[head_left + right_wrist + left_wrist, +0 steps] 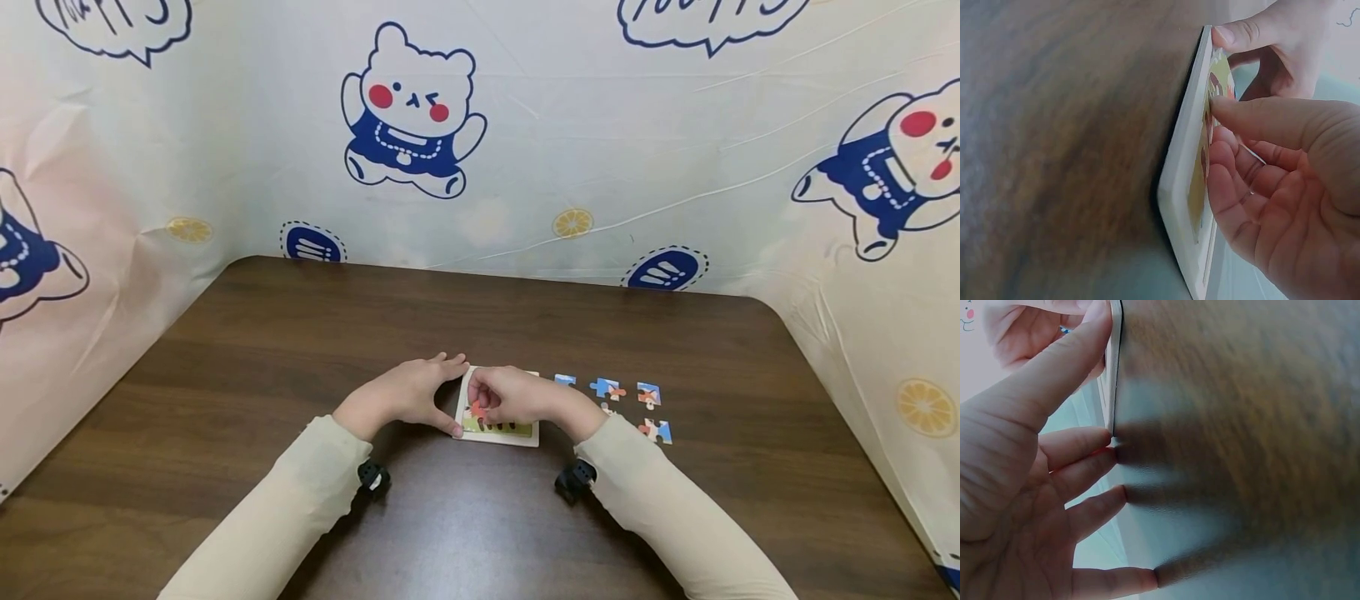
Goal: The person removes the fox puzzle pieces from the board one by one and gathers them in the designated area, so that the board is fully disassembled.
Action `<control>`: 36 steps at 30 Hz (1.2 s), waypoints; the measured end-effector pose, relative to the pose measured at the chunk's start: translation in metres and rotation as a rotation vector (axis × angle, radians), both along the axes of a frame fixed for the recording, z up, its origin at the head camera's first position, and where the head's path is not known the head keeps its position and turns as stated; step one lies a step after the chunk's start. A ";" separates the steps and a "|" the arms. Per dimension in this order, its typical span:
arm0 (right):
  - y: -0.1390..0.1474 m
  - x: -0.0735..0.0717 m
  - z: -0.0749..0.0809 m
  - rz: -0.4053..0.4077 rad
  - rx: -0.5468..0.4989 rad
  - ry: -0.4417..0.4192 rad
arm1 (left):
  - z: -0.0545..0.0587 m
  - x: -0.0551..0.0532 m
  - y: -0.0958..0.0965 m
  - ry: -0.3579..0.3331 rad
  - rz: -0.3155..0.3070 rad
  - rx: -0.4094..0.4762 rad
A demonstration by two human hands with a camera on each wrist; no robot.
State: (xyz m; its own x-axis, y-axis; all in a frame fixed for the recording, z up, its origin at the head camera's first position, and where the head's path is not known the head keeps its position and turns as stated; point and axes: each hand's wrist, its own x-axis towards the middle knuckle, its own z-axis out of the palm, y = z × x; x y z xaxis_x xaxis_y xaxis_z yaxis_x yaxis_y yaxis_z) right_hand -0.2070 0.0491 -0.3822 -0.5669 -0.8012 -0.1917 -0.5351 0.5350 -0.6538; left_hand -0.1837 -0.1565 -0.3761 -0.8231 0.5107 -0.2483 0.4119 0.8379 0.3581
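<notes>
A small jigsaw puzzle board (499, 439) with a pale rim lies on the table. My left hand (412, 393) spans its left edge, fingers spread. In the left wrist view the thumb (1075, 359) rests at the near corner, the forefinger lies at the far corner, and the other fingertips touch the table. Over the left part of the board, my right hand (517, 395) has curled fingers and pinches a reddish puzzle piece (477, 410) close against the picture. The right thumb (1260, 119) meets the board's surface; the hand hides much of the piece and the board's upper part.
Several loose puzzle pieces (648, 395) lie to the right of the board, some partly behind the right forearm. The brown wooden table (225, 400) ends at the back against a pale curtain (540, 150) printed with bears. Black cameras are strapped at both wrists.
</notes>
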 end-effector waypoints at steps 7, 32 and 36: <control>0.002 0.000 0.000 -0.004 -0.068 -0.047 | 0.001 0.000 0.002 -0.009 0.003 -0.003; 0.011 -0.002 0.001 -0.137 -0.240 -0.256 | 0.000 -0.001 0.000 0.002 -0.002 -0.006; 0.018 -0.002 0.003 -0.123 -0.252 -0.209 | 0.000 -0.001 0.001 -0.009 0.008 -0.016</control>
State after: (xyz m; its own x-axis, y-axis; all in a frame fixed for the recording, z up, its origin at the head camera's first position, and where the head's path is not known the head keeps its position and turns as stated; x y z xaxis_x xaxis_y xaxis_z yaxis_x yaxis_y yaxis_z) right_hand -0.2088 0.0666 -0.3794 -0.6313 -0.7664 -0.1188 -0.3171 0.3948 -0.8623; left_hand -0.1852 -0.1558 -0.3766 -0.8246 0.5003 -0.2640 0.4020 0.8466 0.3488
